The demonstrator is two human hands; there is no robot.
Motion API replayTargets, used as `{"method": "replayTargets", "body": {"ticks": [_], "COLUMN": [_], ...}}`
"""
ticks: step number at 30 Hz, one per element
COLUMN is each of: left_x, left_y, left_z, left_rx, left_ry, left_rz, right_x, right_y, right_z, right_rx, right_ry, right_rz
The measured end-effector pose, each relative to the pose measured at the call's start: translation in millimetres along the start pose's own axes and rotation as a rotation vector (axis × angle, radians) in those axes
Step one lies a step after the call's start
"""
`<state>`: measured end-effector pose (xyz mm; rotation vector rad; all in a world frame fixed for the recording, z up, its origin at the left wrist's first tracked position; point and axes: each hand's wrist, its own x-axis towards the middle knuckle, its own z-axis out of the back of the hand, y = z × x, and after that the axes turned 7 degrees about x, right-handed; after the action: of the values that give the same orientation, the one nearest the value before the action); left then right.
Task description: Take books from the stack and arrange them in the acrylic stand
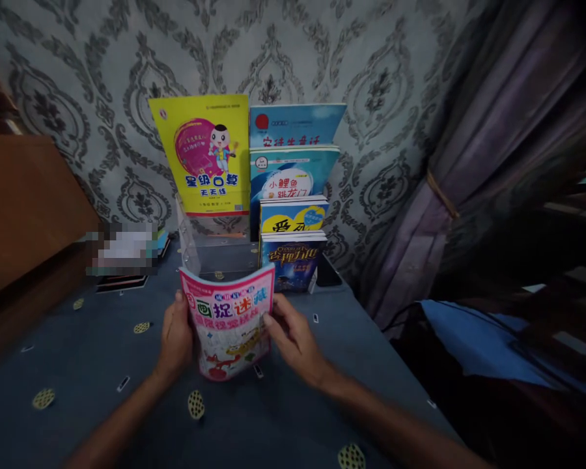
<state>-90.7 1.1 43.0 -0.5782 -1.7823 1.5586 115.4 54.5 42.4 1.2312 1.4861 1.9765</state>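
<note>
A thin pink-bordered book (pixel 232 332) with coloured cartoon pictures is held up between my hands, its cover bowed and facing me. My left hand (pixel 176 335) grips its left edge, thumb on the front. On the right edge, my right hand (pixel 295 339) closes with the thumb over the cover. Just behind stands a clear tiered book rack (pixel 188 244). A yellow workbook (pixel 208 156) leans at the rack's back left. To its right stand blue books (pixel 297 124), a yellow-and-blue book (pixel 293 217) and dark blue books (pixel 293 264) in front.
A patterned dark cloth (pixel 102 352) covers the table. Papers and booklets (pixel 127 254), partly blurred out, lie at left near a brown wooden panel (pixel 29 202). A dark flat object (pixel 328 272) lies right of the rack. Beyond the table's right edge hangs a tied curtain (pixel 420 195).
</note>
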Motion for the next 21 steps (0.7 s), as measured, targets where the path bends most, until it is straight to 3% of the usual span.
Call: {"method": "replayTargets", "body": {"ticks": [5, 9, 13, 17, 21], "left_x": [-9.9, -20.4, -17.7, -27.1, -35.7], "left_y": [24.7, 67.4, 105.8, 110.7, 102.5], "left_z": [-4.4, 9.4, 24.4, 20.0, 16.5], "left_rx": [0.032, 0.130, 0.165, 0.176, 0.200], "left_ry": [0.172, 0.084, 0.240, 0.177, 0.160], "left_rz": [-0.038, 0.004, 0.092, 0.058, -0.004], "right_x": [-27.0, -50.6, -64.3, -73.0, -76.1], "right_y": [-12.6, -38.4, -61.2, -77.1, -83.0], "right_z": [-3.0, -7.1, -10.9, -11.5, -9.2], "right_rx": [-0.247, -0.302, -0.314, -0.309, -0.305], "right_ry": [-0.187, -0.248, -0.305, -0.416, -0.409], "right_rz": [0.150, 0.104, -0.008, -0.068, -0.091]}}
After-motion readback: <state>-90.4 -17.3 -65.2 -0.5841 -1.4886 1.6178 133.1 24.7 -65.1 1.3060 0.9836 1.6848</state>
